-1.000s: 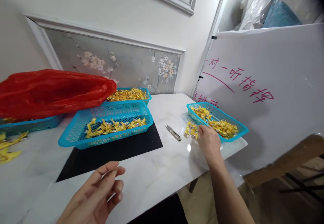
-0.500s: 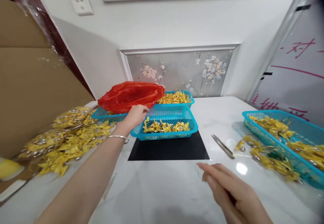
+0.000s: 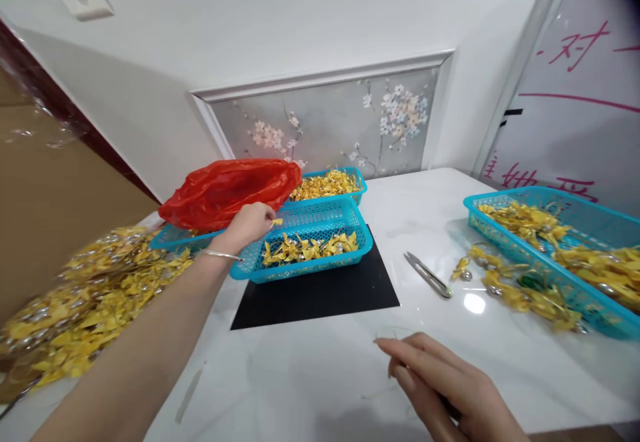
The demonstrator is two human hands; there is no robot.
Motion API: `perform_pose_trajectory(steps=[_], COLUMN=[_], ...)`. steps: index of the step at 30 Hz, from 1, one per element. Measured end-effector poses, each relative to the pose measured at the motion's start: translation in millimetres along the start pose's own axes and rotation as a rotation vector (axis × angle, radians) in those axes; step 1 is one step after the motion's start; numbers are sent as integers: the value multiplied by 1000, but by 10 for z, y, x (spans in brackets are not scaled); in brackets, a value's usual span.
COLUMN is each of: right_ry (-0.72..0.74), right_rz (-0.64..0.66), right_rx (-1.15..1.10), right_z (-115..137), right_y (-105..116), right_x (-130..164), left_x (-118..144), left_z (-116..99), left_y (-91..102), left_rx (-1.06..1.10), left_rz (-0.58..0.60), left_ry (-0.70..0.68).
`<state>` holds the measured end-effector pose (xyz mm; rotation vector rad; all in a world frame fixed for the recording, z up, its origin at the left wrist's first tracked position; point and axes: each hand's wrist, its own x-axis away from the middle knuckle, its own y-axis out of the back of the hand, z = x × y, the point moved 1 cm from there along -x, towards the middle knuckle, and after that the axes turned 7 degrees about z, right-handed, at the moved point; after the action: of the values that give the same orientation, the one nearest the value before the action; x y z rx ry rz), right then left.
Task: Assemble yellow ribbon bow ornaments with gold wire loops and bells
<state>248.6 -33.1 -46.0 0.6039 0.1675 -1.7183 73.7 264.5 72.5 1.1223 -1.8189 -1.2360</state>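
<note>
My left hand [image 3: 249, 223] is over the left end of the middle blue basket [image 3: 295, 274], its fingertips pinching a small yellow ribbon bow [image 3: 277, 221]. Yellow bows with pearly beads [image 3: 313, 249] lie inside that basket. A silver bangle circles my left wrist. Low on the right, my right hand [image 3: 445, 382] hovers above the white table with thumb and fingers pressed together. A thin clear thread [image 3: 395, 331], faintly visible, curves out from its fingertips. Thread snips [image 3: 429, 275] lie beyond that hand.
A red plastic bag [image 3: 225, 192] sits on another blue basket at back left. Behind is a basket of yellow pieces [image 3: 325, 185]. Strung yellow bows [image 3: 115, 289] pile up at left. A large blue basket [image 3: 530, 255] stands at right, a beaded strand [image 3: 520, 292] beside it. A black mat [image 3: 320, 305] lies under the middle basket.
My left hand has drawn back slightly from the red bag, and a yellow bow now shows in its fingertips. My right hand stays nearly in place. The view has tilted and shifted.
</note>
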Motion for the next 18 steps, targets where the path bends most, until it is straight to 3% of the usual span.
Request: perform_pose_trajectory(steps=[4, 7, 10, 13, 18], right_ry=[-49, -68, -178, -291, -238], right_rz=[16, 38, 19, 44, 35], right_rx=[-17, -51, -153, -309, -267], right_z=[115, 208, 279, 320, 377], right_y=[66, 82, 44, -34, -98], right_x=[-100, -219, -359, -478, -518], left_x=[476, 885, 1220, 1455, 1670], left_z=[-213, -410, -608, -755, -817], left_y=[79, -30, -187, -321, -440], left_rx=[254, 448, 571, 627, 732], left_rz=[32, 47, 21, 13, 68], left_ry=[-125, -215, -269, -309, -356])
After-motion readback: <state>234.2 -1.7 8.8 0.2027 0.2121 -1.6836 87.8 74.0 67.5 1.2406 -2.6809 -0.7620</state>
